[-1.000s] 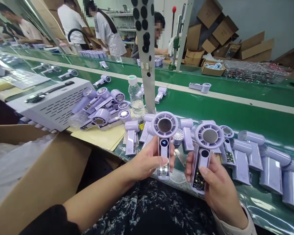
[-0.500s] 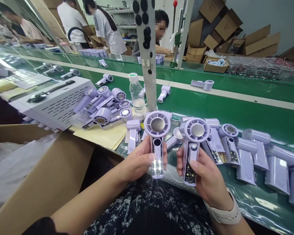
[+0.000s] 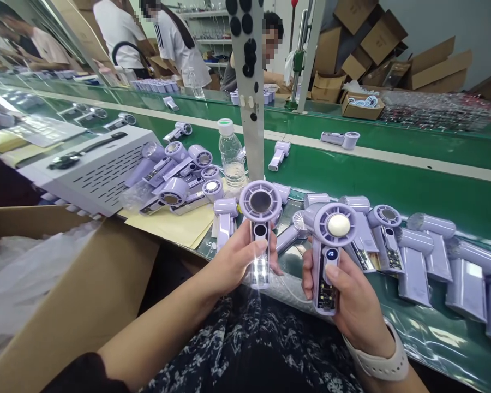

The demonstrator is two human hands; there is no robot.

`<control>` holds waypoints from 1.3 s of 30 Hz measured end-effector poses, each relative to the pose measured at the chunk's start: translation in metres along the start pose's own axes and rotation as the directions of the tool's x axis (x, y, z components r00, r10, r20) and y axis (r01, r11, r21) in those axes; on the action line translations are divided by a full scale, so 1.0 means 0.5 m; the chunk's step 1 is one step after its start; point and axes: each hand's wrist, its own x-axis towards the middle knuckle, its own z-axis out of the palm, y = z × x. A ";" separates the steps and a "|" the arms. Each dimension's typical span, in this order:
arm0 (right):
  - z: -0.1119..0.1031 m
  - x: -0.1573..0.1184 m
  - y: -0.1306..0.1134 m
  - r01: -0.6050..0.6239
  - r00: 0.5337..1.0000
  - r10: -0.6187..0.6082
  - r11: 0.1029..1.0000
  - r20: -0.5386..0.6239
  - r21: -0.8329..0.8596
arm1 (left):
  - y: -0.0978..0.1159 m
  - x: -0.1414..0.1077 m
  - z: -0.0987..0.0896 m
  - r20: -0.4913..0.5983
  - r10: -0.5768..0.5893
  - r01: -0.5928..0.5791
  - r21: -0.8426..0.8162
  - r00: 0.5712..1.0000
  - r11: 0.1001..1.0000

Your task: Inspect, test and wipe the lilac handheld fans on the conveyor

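Note:
My left hand [image 3: 245, 248] is closed round the handle of a lilac handheld fan [image 3: 261, 201], its thumb on the front just under the dark oval display. Bright white light shines from the lower part of that handle. In my right hand [image 3: 347, 284] is a second lilac handheld fan [image 3: 336, 225], held upright with the thumb on its button. Its display reads 20, and a circuit board shows through the lower handle. Both fans face me side by side above the bench edge. Several more lilac fans [image 3: 415, 262] lie just right of my right hand.
Left of the metal post [image 3: 251, 109] stand a water bottle [image 3: 231, 155] and a heap of fans [image 3: 180, 174] by a white vented box [image 3: 102, 164]. A carton [image 3: 85, 295] with plastic bags is at lower left. Fans lie along the green conveyor [image 3: 384, 164]; people work beyond it.
The right fan has shifted slightly right and turned, and its display now clearly reads 20. The left fan has risen a little. Both hands keep their hold.

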 end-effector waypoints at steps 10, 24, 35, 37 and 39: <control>0.011 0.015 -0.005 -0.037 0.999 0.036 0.999 0.026 0.031 | 0.020 -0.009 -0.001 -0.071 -0.017 0.020 0.035 0.997 0.999; 0.030 0.017 0.000 -0.066 0.995 0.073 0.992 -0.070 0.106 | 0.017 -0.015 -0.009 -0.086 -0.012 0.014 0.024 0.996 1.000; 0.009 0.004 -0.010 -0.099 0.993 0.093 0.991 0.070 0.088 | 0.023 -0.027 0.001 0.051 -0.149 0.149 -0.001 0.987 0.989; 0.015 -0.003 -0.018 -0.076 0.997 0.072 0.990 0.036 0.118 | 0.032 -0.030 0.014 0.095 -0.156 0.154 0.031 0.983 0.988; 0.024 -0.008 -0.027 -0.035 0.998 0.041 0.986 -0.038 0.164 | 0.043 -0.032 0.027 0.119 -0.153 0.149 0.045 0.981 0.988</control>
